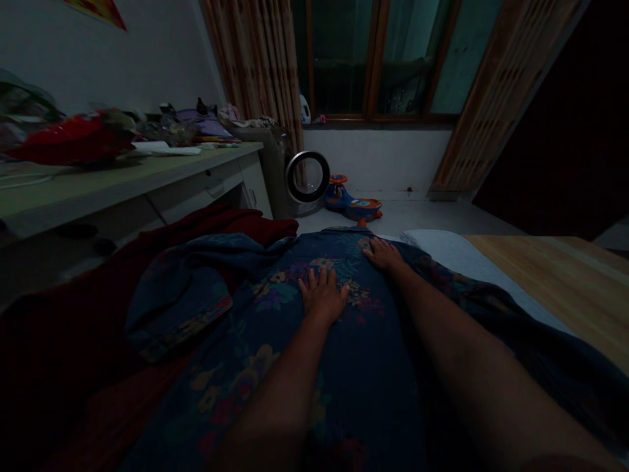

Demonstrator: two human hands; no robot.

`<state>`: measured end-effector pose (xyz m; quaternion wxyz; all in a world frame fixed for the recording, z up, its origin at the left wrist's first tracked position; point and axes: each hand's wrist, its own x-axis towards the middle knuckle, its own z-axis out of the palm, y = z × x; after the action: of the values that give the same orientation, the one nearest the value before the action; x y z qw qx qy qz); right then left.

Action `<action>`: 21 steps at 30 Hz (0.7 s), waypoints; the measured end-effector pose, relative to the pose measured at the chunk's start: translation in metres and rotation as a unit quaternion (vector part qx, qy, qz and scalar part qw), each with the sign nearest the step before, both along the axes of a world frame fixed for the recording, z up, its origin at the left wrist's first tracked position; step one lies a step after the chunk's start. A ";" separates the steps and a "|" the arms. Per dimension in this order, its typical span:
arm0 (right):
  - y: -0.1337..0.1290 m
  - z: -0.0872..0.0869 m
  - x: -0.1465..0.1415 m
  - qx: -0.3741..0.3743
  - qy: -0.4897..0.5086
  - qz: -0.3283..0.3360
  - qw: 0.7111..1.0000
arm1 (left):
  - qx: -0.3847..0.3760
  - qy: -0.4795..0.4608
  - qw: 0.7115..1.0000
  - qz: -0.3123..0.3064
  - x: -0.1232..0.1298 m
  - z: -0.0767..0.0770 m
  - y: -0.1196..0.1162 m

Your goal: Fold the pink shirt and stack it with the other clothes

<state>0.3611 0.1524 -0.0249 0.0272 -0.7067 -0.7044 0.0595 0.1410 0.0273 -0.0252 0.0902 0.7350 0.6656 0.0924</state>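
A dark blue shirt with a flower print lies spread out in front of me, its collar at the far end. My left hand rests flat on the middle of it, fingers spread over the flowers. Farther up, near the collar, my right hand presses on the cloth with its fingers stretched out. One sleeve reaches out to the left, bent, its cuff toward me. The other sleeve runs off to the right, partly behind my right forearm.
Dark red cloth lies under the shirt at left. A pale cloth and a wooden surface are at right. A cluttered counter stands left, near a washing machine with its round door open. A ride-on toy sits beyond.
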 end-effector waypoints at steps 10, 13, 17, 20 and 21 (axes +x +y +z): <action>-0.037 -0.002 -0.001 0.047 -0.023 0.009 0.999 | 0.001 0.000 1.000 0.002 0.001 0.002 0.000; -0.038 0.001 0.018 0.038 -0.033 -0.005 0.999 | -0.006 -0.001 1.000 0.000 0.001 0.004 -0.001; -0.038 0.007 0.028 0.020 -0.048 -0.070 0.996 | -0.003 -0.003 1.000 -0.001 0.000 0.005 -0.002; -0.051 0.003 0.010 0.031 -0.053 -0.078 0.995 | -0.002 -0.003 1.000 -0.001 0.000 0.004 -0.001; -0.057 0.001 0.004 0.037 -0.047 -0.052 0.997 | -0.004 -0.003 1.000 0.000 0.000 0.003 -0.001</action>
<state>0.3649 0.0951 -0.0238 0.0233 -0.7427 -0.6693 -0.0014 0.1407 0.0263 -0.0221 0.0948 0.7343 0.6659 0.0919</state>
